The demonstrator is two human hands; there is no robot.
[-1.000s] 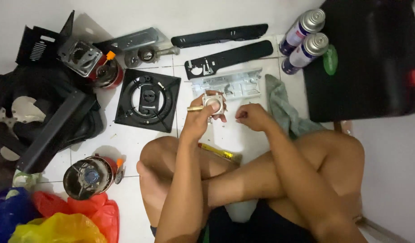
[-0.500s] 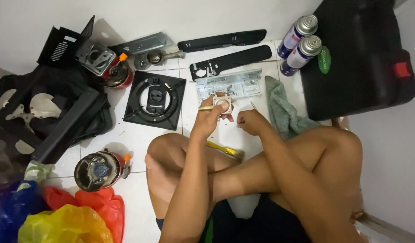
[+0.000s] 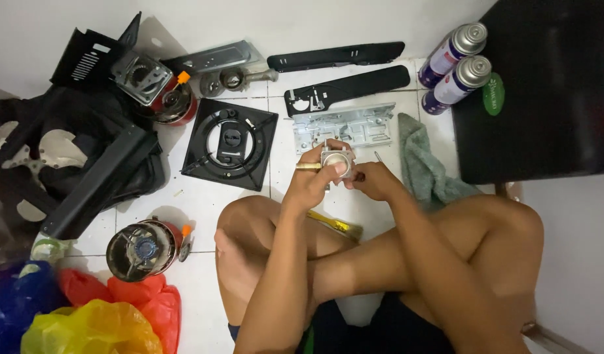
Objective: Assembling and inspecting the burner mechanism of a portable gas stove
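The left hand (image 3: 313, 180) is curled tight around a small shiny metal part (image 3: 335, 159) — boxy on top, with a brass-yellow stub sticking out to the side. The hand holds it up over the white floor tiles (image 3: 204, 203), above the crossed legs. The right hand (image 3: 373, 180) is closed too, its fingertips pinching at the edge of the same part; a thin metal tip pokes up behind it.

Just past the hands lies a flat, bumpy silver plate (image 3: 344, 126). Beside it sits a soft, crumpled grey-green cloth (image 3: 425, 164). A black square plate (image 3: 230, 144) has a round ring in its middle. Two smooth round spray cans (image 3: 456, 65) lie side by side. Crinkly plastic bags (image 3: 92, 314) — blue, yellow, red — bunch in the corner.
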